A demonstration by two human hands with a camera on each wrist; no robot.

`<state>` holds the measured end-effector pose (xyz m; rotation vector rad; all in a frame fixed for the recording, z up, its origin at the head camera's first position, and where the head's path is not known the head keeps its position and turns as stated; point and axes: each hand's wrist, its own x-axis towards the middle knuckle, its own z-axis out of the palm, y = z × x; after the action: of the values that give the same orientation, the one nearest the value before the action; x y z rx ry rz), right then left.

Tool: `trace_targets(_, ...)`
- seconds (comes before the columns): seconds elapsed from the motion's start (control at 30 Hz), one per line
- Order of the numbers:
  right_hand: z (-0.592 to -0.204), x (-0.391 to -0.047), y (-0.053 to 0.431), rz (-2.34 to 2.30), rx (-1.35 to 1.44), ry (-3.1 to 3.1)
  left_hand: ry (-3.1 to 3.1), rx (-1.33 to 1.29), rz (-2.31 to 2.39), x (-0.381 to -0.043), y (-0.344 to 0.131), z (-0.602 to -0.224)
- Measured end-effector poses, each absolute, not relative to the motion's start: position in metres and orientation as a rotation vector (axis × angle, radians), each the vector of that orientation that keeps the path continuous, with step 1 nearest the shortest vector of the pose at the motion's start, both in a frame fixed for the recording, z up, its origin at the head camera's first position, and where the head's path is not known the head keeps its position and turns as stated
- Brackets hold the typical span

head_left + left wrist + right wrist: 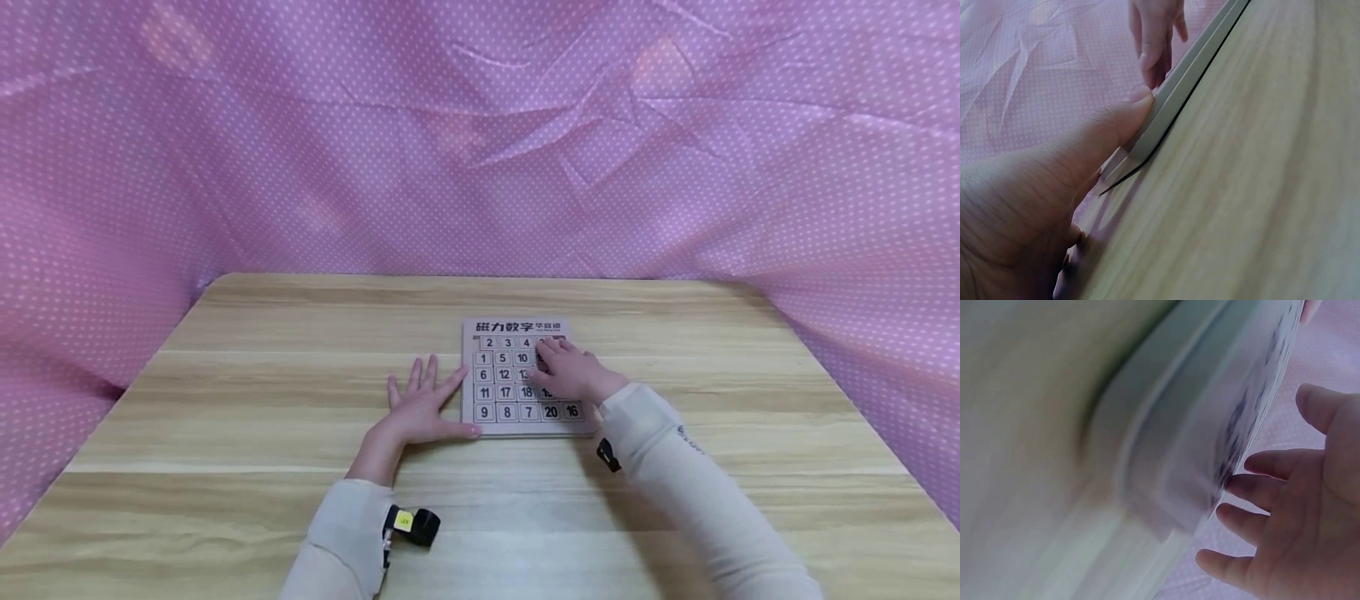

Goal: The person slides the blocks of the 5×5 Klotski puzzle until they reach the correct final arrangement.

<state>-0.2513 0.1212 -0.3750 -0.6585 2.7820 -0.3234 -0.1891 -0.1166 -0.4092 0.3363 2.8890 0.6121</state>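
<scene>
A number sliding puzzle (528,428), a pale square board with numbered tiles and dark Chinese lettering along its far edge, lies flat on the table. My left hand (423,415) is spread at the board's left side; its thumb touches the near left corner and its index fingertip is at the left edge. In the left wrist view the thumb (1107,128) presses the board's side. Over the right-hand tiles is my right hand (573,372), fingers extended and fingertips at the tiles, covering several numbers. A narrow gap shows left of the tile numbered 2 (489,342).
The wooden table (247,392) spreads out around the board on all sides. Pink cloth with white dots (450,192) hangs behind the table and along both sides. A small black device (426,527) is strapped to the left wrist; another black piece (608,455) shows at the right wrist.
</scene>
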Motion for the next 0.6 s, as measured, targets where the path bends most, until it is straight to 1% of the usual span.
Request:
trace_targets(0.13, -0.376, -0.251, 0.115, -0.318, -0.674, 2.773, 2.887, 0.345, 0.626, -0.189, -0.117, -0.408)
trace_targets(0.27, -0.375, -0.243, 0.124, -0.35, -0.705, 2.774, 2.882, 0.336, 0.633, -0.189, -0.118, -0.407)
trace_targets(0.6, -0.371, -0.19, 0.159, -0.28, -0.859, 2.773, 2.879, 0.331, 0.636, -0.191, -0.119, -0.41)
